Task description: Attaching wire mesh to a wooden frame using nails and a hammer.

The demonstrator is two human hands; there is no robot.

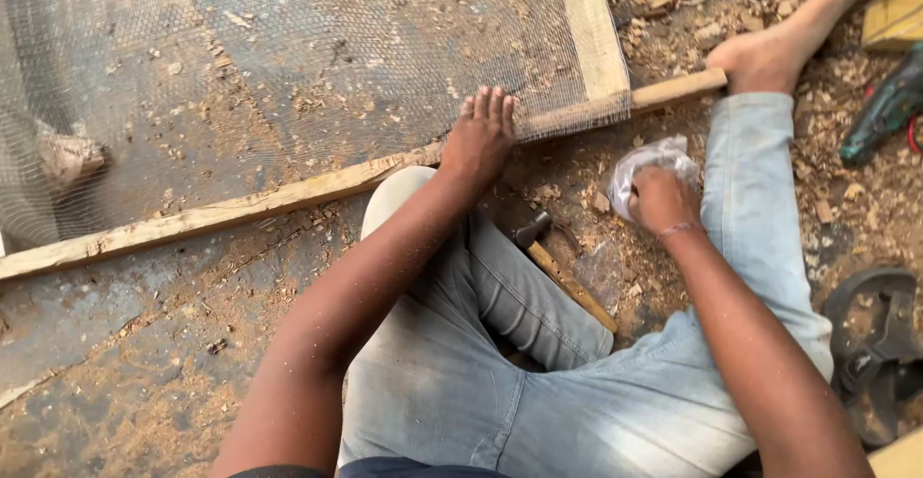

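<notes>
I sit on the ground in pale jeans, legs spread. My left hand (pixel 479 135) presses flat, fingers together, on the wire mesh (pixel 317 45) where it meets the near wooden bar (pixel 240 211) of a frame. My right hand (pixel 661 199) is closed on a crumpled clear plastic bag (pixel 650 163) lying on the ground between my legs. A hammer (pixel 562 271) with a wooden handle lies on the ground between my thighs, apart from both hands. My bare right foot (pixel 784 40) rests on the bar's right end.
Another wooden bar (pixel 591 21) of the frame runs away at upper right. Wood shavings cover the ground. A green power drill (pixel 885 113) lies at far right, and a dark sandal (pixel 875 343) lies at lower right. A yellow wooden piece (pixel 894 12) sits in the top right corner.
</notes>
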